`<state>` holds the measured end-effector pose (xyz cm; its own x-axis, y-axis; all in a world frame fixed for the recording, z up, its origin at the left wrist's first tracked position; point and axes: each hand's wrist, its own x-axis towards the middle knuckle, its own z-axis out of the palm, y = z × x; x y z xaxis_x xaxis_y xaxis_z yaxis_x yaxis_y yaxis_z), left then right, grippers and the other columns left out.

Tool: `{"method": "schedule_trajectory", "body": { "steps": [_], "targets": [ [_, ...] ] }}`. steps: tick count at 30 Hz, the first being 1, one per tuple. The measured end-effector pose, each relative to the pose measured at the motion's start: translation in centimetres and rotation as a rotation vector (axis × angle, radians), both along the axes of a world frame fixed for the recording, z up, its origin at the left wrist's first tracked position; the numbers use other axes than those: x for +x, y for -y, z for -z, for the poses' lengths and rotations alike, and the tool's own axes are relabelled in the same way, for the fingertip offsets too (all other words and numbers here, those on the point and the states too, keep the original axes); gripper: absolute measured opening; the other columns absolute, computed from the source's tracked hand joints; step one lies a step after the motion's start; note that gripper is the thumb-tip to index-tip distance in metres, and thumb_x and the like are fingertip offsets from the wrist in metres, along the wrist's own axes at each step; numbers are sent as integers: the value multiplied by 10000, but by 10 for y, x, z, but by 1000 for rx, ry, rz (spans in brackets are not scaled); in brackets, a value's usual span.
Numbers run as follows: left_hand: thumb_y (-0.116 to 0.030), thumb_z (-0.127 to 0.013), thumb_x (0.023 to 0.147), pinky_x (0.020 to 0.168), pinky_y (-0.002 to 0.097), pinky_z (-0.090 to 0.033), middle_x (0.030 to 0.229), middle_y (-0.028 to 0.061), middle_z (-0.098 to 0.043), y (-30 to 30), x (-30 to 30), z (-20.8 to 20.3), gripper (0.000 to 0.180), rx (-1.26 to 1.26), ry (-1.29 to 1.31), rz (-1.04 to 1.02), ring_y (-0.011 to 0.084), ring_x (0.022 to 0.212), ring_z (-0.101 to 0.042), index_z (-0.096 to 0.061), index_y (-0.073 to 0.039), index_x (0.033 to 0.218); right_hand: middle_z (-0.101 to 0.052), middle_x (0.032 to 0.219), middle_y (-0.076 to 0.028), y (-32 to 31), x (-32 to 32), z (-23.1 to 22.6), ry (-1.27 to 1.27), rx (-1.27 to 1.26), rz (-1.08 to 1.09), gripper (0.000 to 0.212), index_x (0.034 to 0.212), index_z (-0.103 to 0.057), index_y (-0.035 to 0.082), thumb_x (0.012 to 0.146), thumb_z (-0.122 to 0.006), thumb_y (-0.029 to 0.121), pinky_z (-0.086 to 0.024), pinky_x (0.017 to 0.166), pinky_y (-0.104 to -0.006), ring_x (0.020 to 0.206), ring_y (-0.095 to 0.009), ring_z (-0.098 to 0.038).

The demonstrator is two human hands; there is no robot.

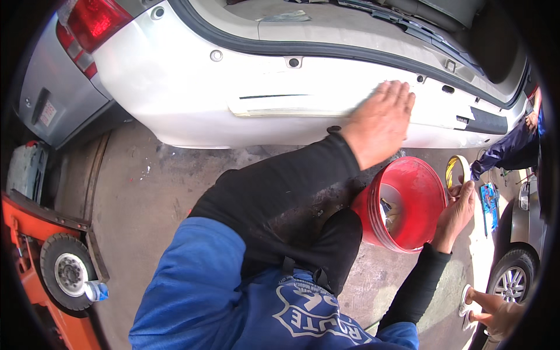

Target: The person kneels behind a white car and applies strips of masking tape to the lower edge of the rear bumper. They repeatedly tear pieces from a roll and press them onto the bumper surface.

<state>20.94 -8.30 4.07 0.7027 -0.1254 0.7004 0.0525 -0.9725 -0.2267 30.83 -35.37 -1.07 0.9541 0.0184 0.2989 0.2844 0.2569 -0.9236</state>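
Note:
My left hand point(379, 125) lies flat against the white rear bumper point(192, 105) of a vehicle, fingers stretched out. A pale strip of masking tape point(274, 114) runs along the bumper, below a dark slot, and reaches toward this hand. Out to the right, my right hand point(457, 214) holds a roll of tape point(465, 170) by its fingertips, above the far side of a red bucket point(373, 219). Some small pieces and whitish residue show inside the bucket. What is under my left palm is hidden.
The open rear hatch sill point(326, 49) lies above the bumper. An orange machine with a wheel point(70, 271) stands at left. On the right are another person's legs point(504, 156), a blue tool tray point(489, 207), a parked car's wheel point(513, 280) and a second person's feet point(466, 300).

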Motion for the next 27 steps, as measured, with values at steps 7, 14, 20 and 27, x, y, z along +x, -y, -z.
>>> {"method": "schedule_trajectory", "body": {
  "steps": [7,14,20,27],
  "targets": [
    [-257,-747,929,1186,468,-366,1497,215,-522,-49,-202,-21,598,-268,20,-37,337,1407,-495,-546,-27,1443,-682,949,-39,-61,-105,16,-81,-22,-798,155,1116,-634,21,981,-688,76,-509,856,-300,879,-125,-629],
    [-88,-850,815,813,315,-559,1162,99,-708,3,-217,10,455,-950,216,258,208,959,-699,-719,-61,1250,-687,905,-71,-134,-151,-9,419,-259,-940,199,995,-703,15,870,-822,114,-501,782,-310,846,-193,-646],
    [-61,-853,785,652,328,-527,890,58,-697,6,-206,10,265,-609,233,47,233,755,-664,-733,-46,1020,-677,861,-69,-139,-160,-25,901,-596,-615,220,973,-719,75,791,-837,115,-510,812,-382,834,-270,-637],
    [-96,-755,929,659,232,-468,815,23,-707,-23,-217,-12,102,-1178,124,-2,78,706,-591,-733,4,929,-581,906,-100,-127,-150,-88,917,-812,-880,804,1550,-494,166,816,-801,50,-494,657,-384,697,-243,-564]
  ]
}}
